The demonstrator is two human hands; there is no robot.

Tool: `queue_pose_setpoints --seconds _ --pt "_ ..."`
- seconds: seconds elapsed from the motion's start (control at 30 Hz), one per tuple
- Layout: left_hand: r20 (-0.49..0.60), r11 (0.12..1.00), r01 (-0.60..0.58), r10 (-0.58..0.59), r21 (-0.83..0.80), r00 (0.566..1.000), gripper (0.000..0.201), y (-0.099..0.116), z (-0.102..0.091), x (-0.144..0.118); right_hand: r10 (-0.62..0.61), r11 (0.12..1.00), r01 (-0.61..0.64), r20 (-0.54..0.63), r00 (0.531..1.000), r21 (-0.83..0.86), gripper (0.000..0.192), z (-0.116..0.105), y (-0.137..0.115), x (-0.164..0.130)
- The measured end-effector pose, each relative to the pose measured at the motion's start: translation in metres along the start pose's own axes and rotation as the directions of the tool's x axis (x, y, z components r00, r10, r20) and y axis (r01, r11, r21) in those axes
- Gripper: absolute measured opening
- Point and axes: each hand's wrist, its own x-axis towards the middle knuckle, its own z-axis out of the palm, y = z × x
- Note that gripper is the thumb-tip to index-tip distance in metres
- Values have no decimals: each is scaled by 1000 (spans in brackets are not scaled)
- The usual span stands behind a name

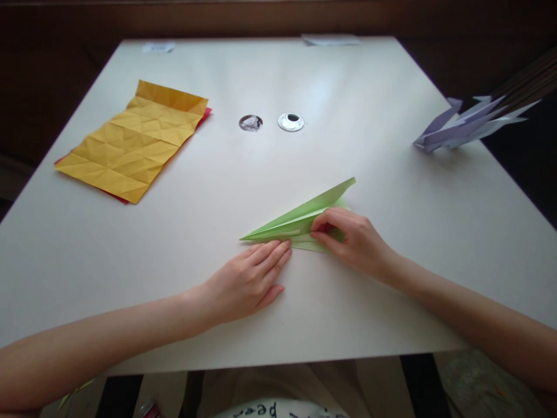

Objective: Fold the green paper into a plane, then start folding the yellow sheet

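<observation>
Head view: right fingers [331, 216] pinch green folded paper [300, 222]; outstretched left fingers [273, 256] touch its edge. Press creases evenly.

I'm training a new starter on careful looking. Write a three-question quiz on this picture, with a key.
1. True or false: the left hand and the right hand both touch the green folded paper.
2. What colour shows at the edges beneath the yellow creased sheet? A: blue. B: red. C: black.
3. Fill in: the purple folded paper is at the ____ side of the white table, as the person sees it.

Key: 1. True. 2. B. 3. Right.
</observation>
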Motion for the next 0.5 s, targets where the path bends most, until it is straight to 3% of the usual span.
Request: queue_pose_setpoints --seconds 0.1,0.27,0.5 --pt "6 1000 1 -1 5 1000 47 0 -1 0 -18 996 19 21 1000 -85 8 -1 1 -1" --pt "17 1000 7 -7 4 1000 47 1 0 0 69 989 -56 89 994 -138 7 -4 0 -1" --pt "0 1000 10 -10 -15 1000 46 1 0 -1 101 988 -77 190 977 -130 10 -12 -3 1"
